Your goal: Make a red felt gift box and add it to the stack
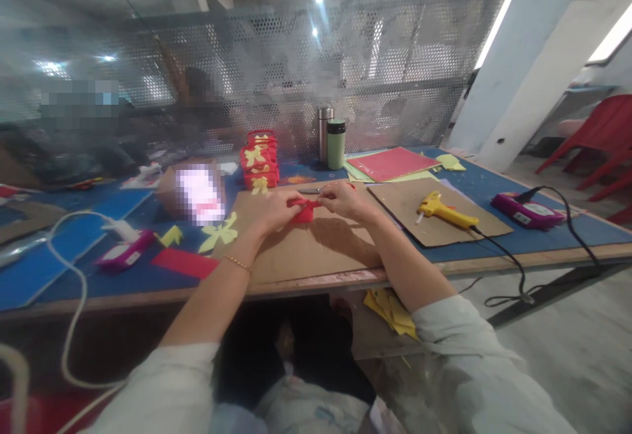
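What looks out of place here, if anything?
The loose yellow paper pieces lie below the front edge of the blue-topped worktable, apart from the red and yellow paper sheets on top. That looks stray, though possibly deliberate.

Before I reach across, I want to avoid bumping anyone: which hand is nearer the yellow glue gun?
Right. The right hand is left of the glue gun, apart from it, at a red piece; the left hand is farther left, at the same piece.
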Action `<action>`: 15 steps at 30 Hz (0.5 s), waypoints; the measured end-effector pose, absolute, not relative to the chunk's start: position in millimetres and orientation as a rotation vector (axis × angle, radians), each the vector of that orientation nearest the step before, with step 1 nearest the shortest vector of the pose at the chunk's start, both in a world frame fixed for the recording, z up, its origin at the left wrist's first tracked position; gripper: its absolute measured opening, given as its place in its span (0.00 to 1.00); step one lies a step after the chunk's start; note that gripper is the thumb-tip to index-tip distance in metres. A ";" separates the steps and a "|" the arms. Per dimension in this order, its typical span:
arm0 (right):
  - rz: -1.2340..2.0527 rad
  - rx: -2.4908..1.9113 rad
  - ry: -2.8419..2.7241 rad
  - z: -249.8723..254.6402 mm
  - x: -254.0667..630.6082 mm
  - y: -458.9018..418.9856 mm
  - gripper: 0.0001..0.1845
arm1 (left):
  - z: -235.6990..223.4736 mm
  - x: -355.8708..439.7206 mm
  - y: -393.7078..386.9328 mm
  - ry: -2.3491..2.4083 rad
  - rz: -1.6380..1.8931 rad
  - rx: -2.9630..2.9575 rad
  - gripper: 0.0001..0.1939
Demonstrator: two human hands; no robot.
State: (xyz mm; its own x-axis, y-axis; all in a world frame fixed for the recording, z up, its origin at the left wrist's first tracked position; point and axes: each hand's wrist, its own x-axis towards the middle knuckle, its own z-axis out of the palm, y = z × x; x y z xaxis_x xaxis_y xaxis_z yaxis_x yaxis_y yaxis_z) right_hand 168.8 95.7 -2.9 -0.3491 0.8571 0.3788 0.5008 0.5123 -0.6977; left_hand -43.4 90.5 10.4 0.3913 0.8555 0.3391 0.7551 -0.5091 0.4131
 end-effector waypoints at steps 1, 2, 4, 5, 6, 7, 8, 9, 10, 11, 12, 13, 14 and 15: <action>0.611 -1.117 -2.013 -4.0 168.8 96.3 0.17 | 11.5 -42.8 91.3 1.431 0.789 2.415 0.13; 0.607 -1.128 -2.011 -5.2 168.7 97.0 0.17 | 12.5 -42.4 92.4 1.413 0.805 2.376 0.12; 0.592 -1.143 -2.007 -7.2 168.2 98.3 0.18 | 13.8 -42.0 95.0 1.372 0.837 2.294 0.10; 0.583 -1.142 -2.005 -7.8 167.9 98.7 0.18 | 14.2 -42.0 96.6 1.355 0.850 2.244 0.09; 0.573 -1.135 -2.004 -7.9 167.5 98.8 0.17 | 14.7 -42.1 98.1 1.343 0.857 2.191 0.08; 0.562 -1.128 -2.002 -7.6 167.3 98.7 0.17 | 15.1 -42.4 99.7 1.337 0.859 2.138 0.07; 0.552 -1.120 -2.000 -7.0 167.1 98.3 0.17 | 15.5 -42.7 101.1 1.337 0.856 2.086 0.06; 0.548 -1.112 -1.997 -6.0 167.1 97.6 0.17 | 16.0 -43.1 102.2 1.338 0.845 2.033 0.06; 0.552 -1.109 -1.994 -4.8 167.1 96.8 0.17 | 16.5 -43.7 103.0 1.337 0.834 1.982 0.07; 0.563 -1.106 -1.992 -3.7 167.2 95.7 0.17 | 17.0 -44.3 103.3 1.334 0.824 1.933 0.07; 0.578 -1.104 -1.988 -2.6 167.3 94.6 0.17 | 17.5 -44.8 103.2 1.334 0.818 1.890 0.08; 0.594 -1.100 -1.983 -1.7 167.3 93.4 0.17 | 17.9 -45.3 102.9 1.335 0.816 1.855 0.08; 0.606 -1.092 -1.980 -1.0 167.4 92.3 0.17 | 18.3 -45.7 102.4 1.338 0.817 1.831 0.08; 0.608 -1.083 -1.974 -0.7 167.3 91.4 0.17 | 18.7 -45.9 101.9 1.343 0.819 1.819 0.07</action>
